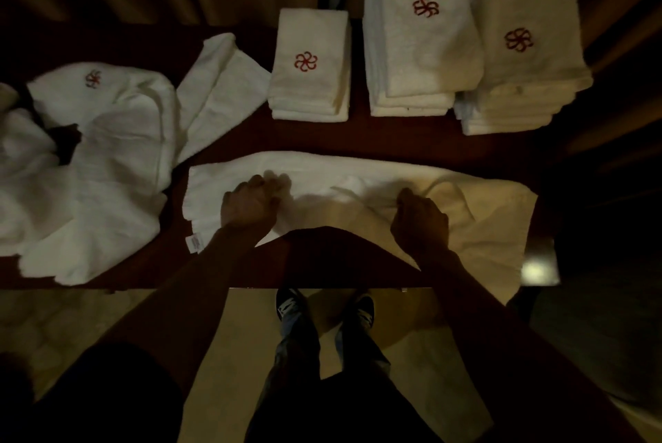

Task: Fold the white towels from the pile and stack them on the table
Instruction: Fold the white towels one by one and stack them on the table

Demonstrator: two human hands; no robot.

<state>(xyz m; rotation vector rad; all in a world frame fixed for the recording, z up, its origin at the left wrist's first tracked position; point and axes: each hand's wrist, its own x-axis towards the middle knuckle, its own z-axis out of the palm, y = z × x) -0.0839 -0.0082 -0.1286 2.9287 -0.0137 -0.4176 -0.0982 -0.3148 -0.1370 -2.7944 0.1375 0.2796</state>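
A long white towel (358,174) lies spread across the near part of the dark table (322,141). My left hand (250,202) rests on its left part with curled fingers gripping the cloth. My right hand (419,220) pinches a raised fold near the towel's middle-right. A loose pile of unfolded white towels (100,163) with a red emblem sits at the left. Three stacks of folded towels stand at the back: a low one (311,84), a tall one (419,48) and another tall one (523,59).
The table's near edge (322,286) runs just in front of my feet (322,306). The towel's right end hangs over that edge. Dark curtains or panels stand behind the table. A small label (194,243) hangs at the towel's near left corner.
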